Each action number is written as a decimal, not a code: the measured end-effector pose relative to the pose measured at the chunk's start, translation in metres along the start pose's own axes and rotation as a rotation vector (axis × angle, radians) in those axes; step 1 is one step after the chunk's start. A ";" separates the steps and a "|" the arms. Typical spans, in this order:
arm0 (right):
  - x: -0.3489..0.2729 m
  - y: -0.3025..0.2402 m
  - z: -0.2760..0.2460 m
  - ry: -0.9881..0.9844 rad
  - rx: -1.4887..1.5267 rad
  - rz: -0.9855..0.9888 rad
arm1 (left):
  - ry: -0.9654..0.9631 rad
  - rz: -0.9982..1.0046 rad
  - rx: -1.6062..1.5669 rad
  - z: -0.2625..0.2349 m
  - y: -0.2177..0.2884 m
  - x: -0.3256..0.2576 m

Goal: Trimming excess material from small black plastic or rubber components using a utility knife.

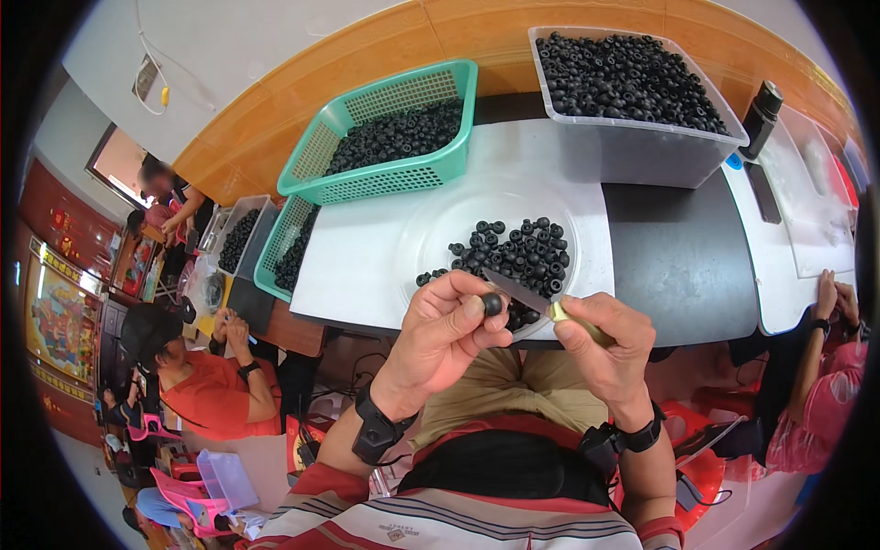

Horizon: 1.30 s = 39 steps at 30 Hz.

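Observation:
My left hand [438,330] pinches a small round black rubber-like piece [492,303] between thumb and fingers. In my right hand [612,344] is a knife [519,291] with a yellowish handle, its blade pointing left toward the piece. Whether blade and piece touch, I cannot tell. Just beyond both hands lies a shallow clear round tray [423,240] bearing a heap of similar black pieces [527,249], several of them showing a hole.
A green basket [385,188] and a clear plastic bin [642,147], both with many black pieces, stand at the back. A bottle [762,117] and a phone [763,193] are at right. Co-workers sit left [220,385] and right [816,403].

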State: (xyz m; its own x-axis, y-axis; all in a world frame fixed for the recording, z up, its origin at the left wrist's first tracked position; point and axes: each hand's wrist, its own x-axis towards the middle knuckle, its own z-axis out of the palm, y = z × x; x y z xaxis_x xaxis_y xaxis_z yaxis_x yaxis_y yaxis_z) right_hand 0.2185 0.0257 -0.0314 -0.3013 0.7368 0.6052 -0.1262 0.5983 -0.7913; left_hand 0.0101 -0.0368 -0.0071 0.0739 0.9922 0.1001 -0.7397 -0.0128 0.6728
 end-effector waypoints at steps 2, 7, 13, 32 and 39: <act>-0.001 0.003 -0.001 0.026 0.009 0.004 | 0.044 -0.002 0.018 0.000 0.000 0.001; -0.004 0.009 -0.005 0.060 0.014 0.042 | 0.100 -0.005 0.053 -0.003 0.006 0.005; -0.013 0.007 -0.018 0.089 -0.017 0.119 | 0.297 0.090 0.466 -0.010 0.033 0.020; -0.045 0.004 -0.029 0.238 0.071 0.367 | 0.151 0.279 1.756 -0.066 0.066 0.048; -0.047 0.004 -0.023 0.167 0.046 0.304 | -0.085 0.186 1.996 -0.071 0.063 0.056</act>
State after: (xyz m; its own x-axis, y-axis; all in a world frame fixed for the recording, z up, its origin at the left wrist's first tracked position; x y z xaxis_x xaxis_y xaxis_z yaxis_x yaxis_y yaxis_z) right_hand 0.2543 0.0007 -0.0612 -0.1730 0.9229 0.3439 -0.0979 0.3313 -0.9384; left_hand -0.0796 0.0270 -0.0111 0.1684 0.9563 0.2392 0.8990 -0.2485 0.3606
